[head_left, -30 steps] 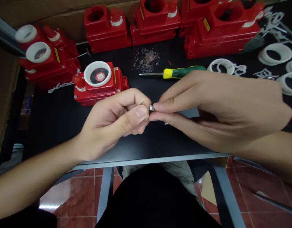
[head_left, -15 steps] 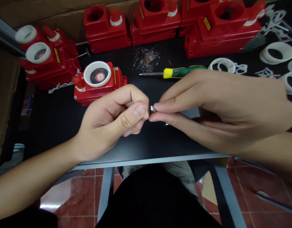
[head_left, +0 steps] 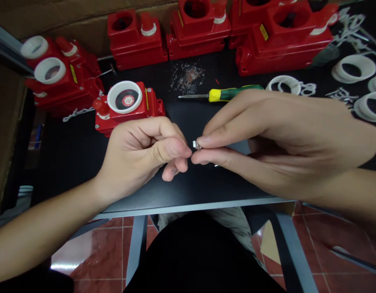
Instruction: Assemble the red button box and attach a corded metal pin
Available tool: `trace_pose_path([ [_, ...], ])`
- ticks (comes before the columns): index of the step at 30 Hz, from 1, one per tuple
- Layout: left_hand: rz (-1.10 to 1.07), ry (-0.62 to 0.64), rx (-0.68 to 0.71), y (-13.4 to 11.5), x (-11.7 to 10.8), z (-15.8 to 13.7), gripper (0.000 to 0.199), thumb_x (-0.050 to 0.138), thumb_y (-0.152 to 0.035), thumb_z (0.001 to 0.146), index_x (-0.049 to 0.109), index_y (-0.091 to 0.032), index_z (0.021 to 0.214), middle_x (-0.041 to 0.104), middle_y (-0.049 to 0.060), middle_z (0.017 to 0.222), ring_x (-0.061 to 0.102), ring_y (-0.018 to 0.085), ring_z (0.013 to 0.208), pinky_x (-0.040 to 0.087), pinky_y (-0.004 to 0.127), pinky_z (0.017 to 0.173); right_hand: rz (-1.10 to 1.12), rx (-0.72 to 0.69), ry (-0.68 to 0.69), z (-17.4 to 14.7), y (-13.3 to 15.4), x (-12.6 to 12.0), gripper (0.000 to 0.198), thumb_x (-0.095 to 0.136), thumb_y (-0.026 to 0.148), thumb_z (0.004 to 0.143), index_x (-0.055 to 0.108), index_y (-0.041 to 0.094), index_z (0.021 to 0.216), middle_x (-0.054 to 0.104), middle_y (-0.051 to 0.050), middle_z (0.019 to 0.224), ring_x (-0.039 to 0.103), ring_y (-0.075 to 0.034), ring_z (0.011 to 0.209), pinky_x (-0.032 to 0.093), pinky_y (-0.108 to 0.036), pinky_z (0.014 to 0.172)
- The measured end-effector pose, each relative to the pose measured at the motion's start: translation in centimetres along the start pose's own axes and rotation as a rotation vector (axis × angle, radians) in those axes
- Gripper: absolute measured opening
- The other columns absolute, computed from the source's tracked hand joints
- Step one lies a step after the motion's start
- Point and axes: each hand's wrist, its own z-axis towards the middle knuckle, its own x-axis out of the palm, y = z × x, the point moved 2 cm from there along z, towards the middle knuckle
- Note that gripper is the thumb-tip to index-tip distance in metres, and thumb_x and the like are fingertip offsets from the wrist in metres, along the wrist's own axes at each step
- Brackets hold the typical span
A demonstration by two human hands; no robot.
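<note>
Right hand (head_left: 285, 138) fingers pinch a small metal part (head_left: 196, 144); left hand (head_left: 141, 152), fingers curled closed, touches it from 9 o'clock.

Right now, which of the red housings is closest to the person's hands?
The red housing standing alone just beyond the left hand: its white ring frames a dark disc with a red centre. The other housings sit farther back.

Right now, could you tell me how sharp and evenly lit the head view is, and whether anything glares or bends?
Head view: both hands, left and right, look sharp; the small metal part glints but is too tiny to read. Floor tile shows white glare. Edges bow from lens distortion. The table is very dark.
</note>
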Motion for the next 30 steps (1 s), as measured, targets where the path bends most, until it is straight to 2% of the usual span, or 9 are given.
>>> trace_pose_path([
  [7,-0.002,-0.038,-0.012,-0.2,0.8,0.0,0.043,0.090,-0.046,0.100,0.071,-0.014,0.078,0.062,-0.004,0.064,0.050,0.006,0.051,0.042,0.019,0.051,0.046,-0.050,0.037,0.6,0.4,-0.5,0.006,0.076,0.016,0.102,0.078,0.022,0.101,0.084,0.005,0.098,0.078,-0.001,0.092,0.061,-0.012,0.087],
  [9,0.033,-0.129,-0.053,-0.4,1.0,-0.2,0.044,0.089,-0.048,0.098,0.070,-0.014,0.078,0.060,-0.004,0.064,0.048,0.007,0.053,0.039,0.021,0.053,0.049,-0.036,0.059,0.7,0.5,-0.6,0.006,0.076,0.017,0.103,0.079,0.022,0.101,0.084,0.004,0.097,0.078,-0.002,0.091,0.061,-0.013,0.086],
  [12,0.065,-0.150,-0.068,-0.5,1.2,-0.3,0.044,0.088,-0.050,0.097,0.070,-0.014,0.078,0.060,-0.004,0.065,0.048,0.008,0.055,0.038,0.023,0.053,0.063,0.016,0.030,0.8,0.6,-0.6,0.005,0.077,0.019,0.103,0.081,0.020,0.102,0.084,0.003,0.096,0.077,-0.001,0.090,0.060,-0.013,0.083],
  [15,0.060,-0.124,-0.052,-0.4,0.9,-0.3,0.043,0.087,-0.048,0.099,0.070,-0.014,0.080,0.061,-0.004,0.067,0.050,0.007,0.055,0.038,0.023,0.052,0.051,0.027,0.018,0.7,0.8,-0.5,0.002,0.081,0.017,0.099,0.082,0.017,0.098,0.084,0.004,0.092,0.075,0.003,0.085,0.059,-0.005,0.080],
  [17,0.043,-0.033,-0.015,-0.2,0.8,-0.1,0.043,0.086,-0.048,0.101,0.070,-0.015,0.080,0.061,-0.004,0.065,0.051,0.006,0.052,0.038,0.021,0.049,0.040,0.029,0.010,0.7,0.8,-0.4,0.002,0.082,0.018,0.099,0.082,0.016,0.098,0.084,0.004,0.092,0.075,0.005,0.084,0.058,-0.001,0.080],
  [22,0.113,-0.086,-0.041,-0.1,0.6,-0.1,0.045,0.086,-0.052,0.100,0.070,-0.015,0.079,0.064,-0.003,0.067,0.051,0.007,0.053,0.039,0.023,0.052,0.017,0.026,0.023,0.5,0.5,-0.3,0.006,0.078,0.023,0.103,0.081,0.019,0.101,0.085,0.004,0.097,0.077,0.000,0.086,0.063,-0.009,0.080],
  [26,0.159,-0.106,-0.053,-0.4,0.7,-0.1,0.047,0.086,-0.054,0.098,0.068,-0.016,0.077,0.062,-0.003,0.066,0.054,0.009,0.056,0.041,0.024,0.054,0.005,-0.022,0.009,0.7,0.6,-0.4,0.003,0.080,0.019,0.101,0.080,0.020,0.098,0.084,0.005,0.094,0.077,0.000,0.087,0.061,-0.009,0.082],
  [30,0.153,-0.077,-0.013,-0.3,0.7,0.0,0.047,0.086,-0.052,0.100,0.068,-0.015,0.077,0.065,-0.002,0.069,0.053,0.008,0.055,0.042,0.024,0.054,-0.003,-0.042,0.037,0.9,0.6,-0.4,0.006,0.081,0.018,0.099,0.080,0.023,0.097,0.083,0.007,0.093,0.078,-0.001,0.088,0.061,-0.012,0.082],
])
